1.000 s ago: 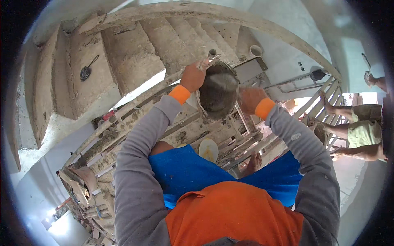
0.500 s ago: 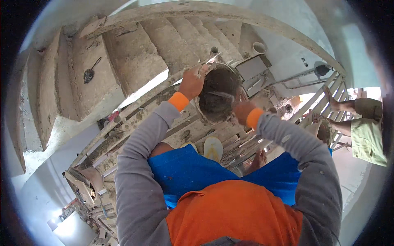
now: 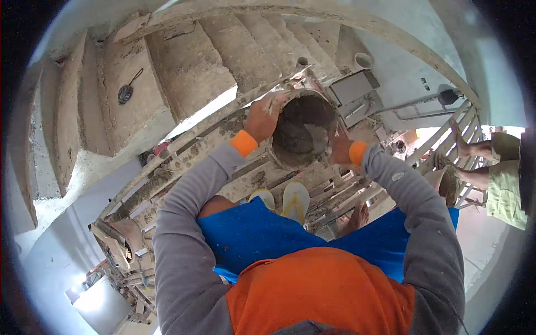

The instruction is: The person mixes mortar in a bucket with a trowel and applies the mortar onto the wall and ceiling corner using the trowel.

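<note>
Gripping the upper left of the rim of a round, mortar-crusted bucket [image 3: 283, 155] with the left hand [image 3: 263, 118], closed with fingers over the edge. At the bucket's right side, with the right hand [image 3: 339, 146] blurred and partly hidden: cannot tell whether open or closed on a handle, though just beside an apparent trowel blade [image 3: 317, 137], grey and pointed, inside the bucket. Located ahead of the knees, above wooden planks [image 3: 245, 184] and beside concrete stairs [image 3: 192, 64]; cannot tell whether resting or held up. Probably heavy with the dark grey mix [image 3: 295, 140] inside, stiff-walled, hardly fragile, likely gritty and perhaps slick where smeared; best taken by the rim at opposite points, or steadied there with one hand. By count: one bucket, one apparent blade, two white sandals [image 3: 296, 201] with yellow straps, one bare foot [image 3: 357, 216] to their right, one black corded object [image 3: 125, 95] on a step, one wide pipe end [image 3: 362, 61], one narrower tube [image 3: 302, 62], and, far right, two legs of another person [image 3: 473, 177]. Not surely countable: planks and steps, overlapping or cut off from view.
</note>
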The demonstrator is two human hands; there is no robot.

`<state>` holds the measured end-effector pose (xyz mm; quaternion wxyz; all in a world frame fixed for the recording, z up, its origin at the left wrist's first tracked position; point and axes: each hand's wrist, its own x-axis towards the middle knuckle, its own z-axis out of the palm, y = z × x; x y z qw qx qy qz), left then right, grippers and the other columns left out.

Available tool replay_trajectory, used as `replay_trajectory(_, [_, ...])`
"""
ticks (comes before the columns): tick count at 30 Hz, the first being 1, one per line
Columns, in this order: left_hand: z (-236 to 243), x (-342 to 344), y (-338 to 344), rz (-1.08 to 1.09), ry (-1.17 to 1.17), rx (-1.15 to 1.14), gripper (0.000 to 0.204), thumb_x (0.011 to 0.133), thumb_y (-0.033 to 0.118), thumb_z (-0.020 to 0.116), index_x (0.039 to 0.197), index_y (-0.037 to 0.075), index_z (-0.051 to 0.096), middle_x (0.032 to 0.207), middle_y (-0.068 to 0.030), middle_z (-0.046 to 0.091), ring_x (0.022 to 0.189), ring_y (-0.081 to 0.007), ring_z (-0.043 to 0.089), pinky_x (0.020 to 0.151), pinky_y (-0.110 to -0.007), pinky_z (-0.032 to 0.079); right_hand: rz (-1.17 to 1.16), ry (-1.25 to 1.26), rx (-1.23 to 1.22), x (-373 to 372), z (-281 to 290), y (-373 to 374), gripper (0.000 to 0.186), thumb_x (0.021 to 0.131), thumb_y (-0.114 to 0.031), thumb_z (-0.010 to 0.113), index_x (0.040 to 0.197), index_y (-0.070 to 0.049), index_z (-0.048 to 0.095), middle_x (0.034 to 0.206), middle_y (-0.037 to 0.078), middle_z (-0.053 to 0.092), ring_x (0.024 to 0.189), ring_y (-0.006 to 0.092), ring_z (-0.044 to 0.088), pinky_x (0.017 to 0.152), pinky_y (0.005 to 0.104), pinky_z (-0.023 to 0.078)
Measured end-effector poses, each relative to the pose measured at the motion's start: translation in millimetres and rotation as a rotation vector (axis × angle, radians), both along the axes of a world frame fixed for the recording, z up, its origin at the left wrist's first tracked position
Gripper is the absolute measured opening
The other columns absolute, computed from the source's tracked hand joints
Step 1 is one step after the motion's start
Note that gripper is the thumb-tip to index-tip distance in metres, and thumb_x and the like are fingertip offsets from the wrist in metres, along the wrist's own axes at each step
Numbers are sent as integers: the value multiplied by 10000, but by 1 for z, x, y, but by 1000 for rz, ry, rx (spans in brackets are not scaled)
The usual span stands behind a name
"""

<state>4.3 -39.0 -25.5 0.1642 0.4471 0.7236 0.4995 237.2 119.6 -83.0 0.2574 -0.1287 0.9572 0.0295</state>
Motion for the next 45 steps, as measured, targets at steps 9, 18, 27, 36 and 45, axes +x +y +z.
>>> replay_trajectory(9, [-6,-21,-9,58,-33,-95,458,912,402,423,1016,-19,568,929,-237,594,857,-398,554,769,-390,425,-379,-8,-897,-13,-16,-52,125,778,-174,532,844,-113,619,693,82,594,614,266,604,598,359,497])
replay_trajectory(18, [-7,-24,11,53,-16,-182,502,916,428,396,1052,-24,567,975,-228,599,890,-358,570,787,-378,436,-1503,-805,-2391,-17,-1,-57,165,834,-182,499,924,-46,521,607,-4,481,448,125,495,390,276,445])
replay_trajectory(27, [-3,-36,32,16,-20,-170,562,904,486,374,996,-31,573,862,-240,595,809,-396,559,749,-415,429,-706,61,-812,-14,89,-29,270,840,-239,493,992,-17,488,655,55,533,570,188,587,505,351,502])
replay_trajectory(36, [21,-16,48,-36,47,-223,509,909,432,399,1015,-30,584,892,-283,579,868,-437,543,772,-428,423,-444,112,182,-6,13,-54,200,783,-142,522,940,-29,572,889,180,596,858,238,619,625,406,510])
replay_trajectory(45, [7,-22,46,-36,70,-219,450,911,381,415,1034,-17,585,944,-276,576,878,-441,529,771,-425,426,-764,284,121,-24,36,-25,170,781,-127,513,865,-21,616,833,139,619,797,259,629,608,401,511])
